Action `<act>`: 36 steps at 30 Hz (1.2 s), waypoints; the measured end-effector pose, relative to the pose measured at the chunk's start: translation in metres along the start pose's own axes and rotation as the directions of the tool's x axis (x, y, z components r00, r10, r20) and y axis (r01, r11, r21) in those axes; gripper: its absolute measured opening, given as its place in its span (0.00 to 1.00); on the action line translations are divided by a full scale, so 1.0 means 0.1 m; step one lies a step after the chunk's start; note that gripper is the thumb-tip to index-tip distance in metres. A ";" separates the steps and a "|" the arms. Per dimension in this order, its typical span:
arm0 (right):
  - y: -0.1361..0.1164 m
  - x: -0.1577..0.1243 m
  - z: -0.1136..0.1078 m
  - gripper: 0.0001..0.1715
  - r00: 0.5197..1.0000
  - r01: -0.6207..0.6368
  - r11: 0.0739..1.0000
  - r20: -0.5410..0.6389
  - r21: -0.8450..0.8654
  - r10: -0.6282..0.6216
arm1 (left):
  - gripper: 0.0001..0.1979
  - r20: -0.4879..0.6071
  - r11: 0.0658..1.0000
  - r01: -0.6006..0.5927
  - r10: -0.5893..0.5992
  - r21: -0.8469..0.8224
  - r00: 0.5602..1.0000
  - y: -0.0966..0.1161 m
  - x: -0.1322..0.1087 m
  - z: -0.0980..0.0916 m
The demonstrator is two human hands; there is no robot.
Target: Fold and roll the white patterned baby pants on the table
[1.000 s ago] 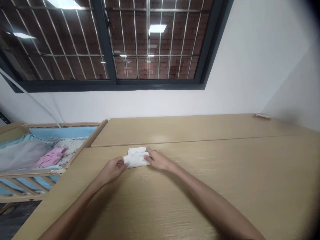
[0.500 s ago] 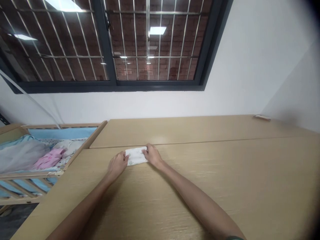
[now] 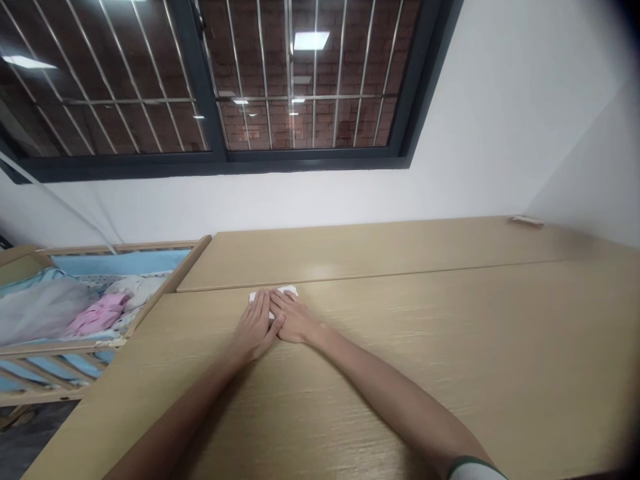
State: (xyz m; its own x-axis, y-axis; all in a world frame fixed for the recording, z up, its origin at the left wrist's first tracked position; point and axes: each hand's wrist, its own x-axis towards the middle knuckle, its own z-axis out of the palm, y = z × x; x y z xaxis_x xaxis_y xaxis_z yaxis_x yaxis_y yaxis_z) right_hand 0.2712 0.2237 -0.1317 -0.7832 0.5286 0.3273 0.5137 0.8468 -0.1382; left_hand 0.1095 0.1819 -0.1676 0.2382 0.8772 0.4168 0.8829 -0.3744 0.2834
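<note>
Left hand (image 3: 255, 331) and right hand (image 3: 296, 321), grip unclenched, overlie perhaps folded cloth (image 3: 289, 289) on grained wood (image 3: 410, 327).

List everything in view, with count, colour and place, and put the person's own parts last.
White cloth: 1, white, mostly hidden under the hands
Wooden surface: 1, light tan, filling the foreground, a seam across it
Small flat item: 1, pale, far right edge of the surface, unclear what
Crib: 1, light wood, left
Padding: blue, lining the crib
Pink fabric: 1, pink, in the crib
Window frame: 1, dark grey, top
Bars: several, silver, across the window
Pole: 1, white, slanting at left
Wall: white, behind
Floor: dark grey, lower left
Left hand: 1, bare, on the cloth
Right hand: 1, bare, beside it
Sleeve: 1, pale with green trim, right arm
</note>
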 end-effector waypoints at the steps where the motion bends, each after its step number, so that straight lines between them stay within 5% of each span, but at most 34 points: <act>1: 0.01 -0.01 0.01 0.37 1.000 -0.005 1.000 0.011 0.006 0.005 | 0.39 0.012 1.000 0.025 -0.025 0.015 1.000 -0.03 -0.02 0.02; 8: 0.15 -0.11 -0.09 0.43 0.996 -0.084 0.990 0.049 0.117 0.079 | 0.39 0.022 0.991 0.072 -0.075 0.117 0.997 -0.25 -0.11 -0.01; 14: 0.22 -0.19 -0.13 0.45 0.992 -0.120 0.984 0.061 0.132 0.112 | 0.39 0.019 0.979 0.099 -0.104 0.178 0.994 -0.23 -0.14 -0.05; 20: 0.19 -0.20 -0.19 0.49 0.995 -0.072 0.994 -0.064 0.088 0.078 | 0.33 -0.029 0.978 -0.042 0.049 0.205 0.998 -0.12 -0.12 -0.27; 30: 0.30 -0.12 -0.18 0.38 0.992 -0.116 0.963 -0.022 0.244 0.125 | 0.25 0.002 0.996 0.065 -0.066 0.057 0.998 -0.16 -0.05 -0.25; 36: 0.33 0.00 -0.29 0.28 0.972 -0.179 0.918 -0.081 0.353 0.221 | 0.17 -0.075 0.994 0.111 -0.112 -0.011 0.991 -0.13 0.02 -0.44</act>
State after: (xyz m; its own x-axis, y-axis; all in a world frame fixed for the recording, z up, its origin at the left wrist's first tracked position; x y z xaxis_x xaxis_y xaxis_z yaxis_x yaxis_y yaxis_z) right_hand 0.2980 0.2497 -0.1093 -0.6197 0.6957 0.3633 0.4881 0.7041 -0.5157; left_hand 0.0809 0.1759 -0.1325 0.1072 0.8884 0.4463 0.8992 -0.2781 0.3377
